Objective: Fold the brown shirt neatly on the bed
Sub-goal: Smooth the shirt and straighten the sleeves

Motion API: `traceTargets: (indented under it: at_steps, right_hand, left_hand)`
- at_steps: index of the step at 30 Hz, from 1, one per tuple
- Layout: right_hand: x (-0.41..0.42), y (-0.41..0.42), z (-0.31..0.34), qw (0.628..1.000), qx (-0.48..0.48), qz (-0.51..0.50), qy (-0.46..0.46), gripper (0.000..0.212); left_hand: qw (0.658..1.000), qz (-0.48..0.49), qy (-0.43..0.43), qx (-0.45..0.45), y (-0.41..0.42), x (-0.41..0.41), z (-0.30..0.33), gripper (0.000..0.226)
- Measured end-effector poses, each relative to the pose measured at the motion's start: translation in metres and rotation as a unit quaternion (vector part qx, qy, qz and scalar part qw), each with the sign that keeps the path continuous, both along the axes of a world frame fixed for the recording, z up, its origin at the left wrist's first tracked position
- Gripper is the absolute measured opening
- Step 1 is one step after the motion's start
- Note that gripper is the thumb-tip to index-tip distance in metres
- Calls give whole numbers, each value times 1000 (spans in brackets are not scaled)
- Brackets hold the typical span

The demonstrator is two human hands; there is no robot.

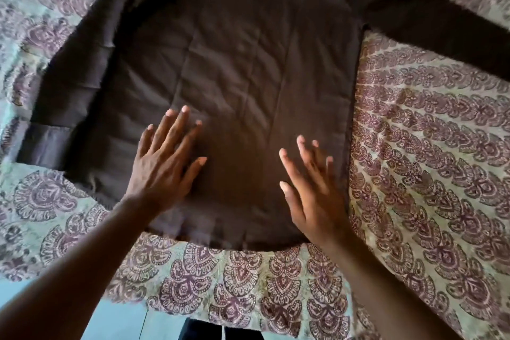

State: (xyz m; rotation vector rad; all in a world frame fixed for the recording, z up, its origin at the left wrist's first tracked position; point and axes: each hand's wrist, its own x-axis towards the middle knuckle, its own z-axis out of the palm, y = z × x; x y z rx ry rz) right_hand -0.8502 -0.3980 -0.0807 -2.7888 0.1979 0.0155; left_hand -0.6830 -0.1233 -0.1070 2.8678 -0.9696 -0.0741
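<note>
Spread flat on the bed (430, 163), back upward by the look of it: the brown shirt (229, 69), hem toward the near edge, collar end toward the far edge and out of view. Right sleeve (430, 27) stretched out toward the right edge; left sleeve (63, 91) lying down along the body, cuff near the left edge.

Left hand (165, 163) resting palm down on the lower part of the shirt, fingers (176, 124) straight and spread, grasping nothing. Right hand (311, 196) close beside it near the shirt's right side seam, fingers straight and released too; tilted on edge, so contact with the cloth hard to confirm.

Step in hand, as a judgement: smoothing out the panel before any fold. Creases visible across the middle. No fold made yet.

Next move, likely: pinching a side seam near shoulder and hem, then bringing that side and its sleeve over the middle, keeping the edge straight and the cloth flat.
</note>
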Motion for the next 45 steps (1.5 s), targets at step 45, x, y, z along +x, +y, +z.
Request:
traceTargets:
  at_steps: [45]
  right_hand:
    - [151, 207, -34, 990, -81, 103, 52, 89]
  left_hand:
    - [997, -12, -46, -63, 51, 189, 13, 52]
